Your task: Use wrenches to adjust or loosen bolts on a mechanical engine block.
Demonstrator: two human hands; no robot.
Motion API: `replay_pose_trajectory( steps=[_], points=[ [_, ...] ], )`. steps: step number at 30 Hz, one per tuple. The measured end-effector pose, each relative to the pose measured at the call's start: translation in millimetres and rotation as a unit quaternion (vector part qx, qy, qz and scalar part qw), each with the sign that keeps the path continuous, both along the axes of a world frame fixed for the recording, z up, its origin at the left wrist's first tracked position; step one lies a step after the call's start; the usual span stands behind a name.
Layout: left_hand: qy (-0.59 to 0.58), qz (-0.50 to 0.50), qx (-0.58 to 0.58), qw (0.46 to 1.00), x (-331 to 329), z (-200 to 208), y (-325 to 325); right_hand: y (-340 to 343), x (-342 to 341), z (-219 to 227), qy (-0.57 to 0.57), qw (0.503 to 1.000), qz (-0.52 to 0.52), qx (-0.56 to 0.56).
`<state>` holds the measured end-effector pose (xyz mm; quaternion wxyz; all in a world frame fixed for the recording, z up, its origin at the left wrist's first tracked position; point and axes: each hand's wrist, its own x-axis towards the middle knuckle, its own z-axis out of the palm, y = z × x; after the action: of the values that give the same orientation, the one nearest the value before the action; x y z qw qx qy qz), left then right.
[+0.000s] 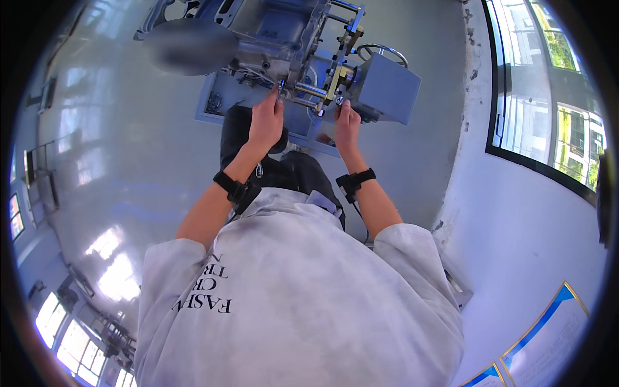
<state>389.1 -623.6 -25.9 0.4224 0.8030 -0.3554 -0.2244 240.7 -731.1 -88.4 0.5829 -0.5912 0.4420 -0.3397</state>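
Note:
A large grey metal casting [271, 51], like an engine or gearbox housing, is mounted on a frame of rods and brass-coloured brackets [337, 76]. My left hand [263, 122] reaches to the casting's near edge, its fingers closed by a small shiny bluish metal piece [282, 84]. Whether they grip this piece is too small to tell. To the right, my right hand [347, 127] pinches at a small round shiny metal part [339, 100] at the frame's lower end, thumb and fingers together. The fingertips of both hands are partly hidden.
Right of the frame stands a blue-grey box [389, 89] with a chrome handwheel [385, 48] behind it. Below the casting is a blue tray [209, 115] holding dark small items. A dark blurred oval [190, 46] covers the casting's left part. A white wall [480, 213] runs along the right.

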Motion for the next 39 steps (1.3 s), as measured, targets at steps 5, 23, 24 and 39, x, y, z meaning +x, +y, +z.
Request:
replay_pose_trajectory(
  steps=[5, 23, 24, 39],
  points=[
    [-0.058, -0.017, -0.006, 0.998, 1, -10, 2, -2, 16, -32, -0.028, 1.0, -0.003, 0.002],
    [-0.063, -0.025, -0.047, 0.997, 0, -5, 1, 25, 29, 76, -0.198, 0.783, -0.03, 0.589],
    [-0.062, -0.026, -0.056, 0.996, 1, -7, 2, 16, 29, 84, -0.311, 0.68, 0.03, 0.663],
    [-0.023, -0.016, -0.032, 0.999, 2, -11, 4, 3, 0, 19, 0.031, 0.995, -0.067, 0.069]
  ],
)
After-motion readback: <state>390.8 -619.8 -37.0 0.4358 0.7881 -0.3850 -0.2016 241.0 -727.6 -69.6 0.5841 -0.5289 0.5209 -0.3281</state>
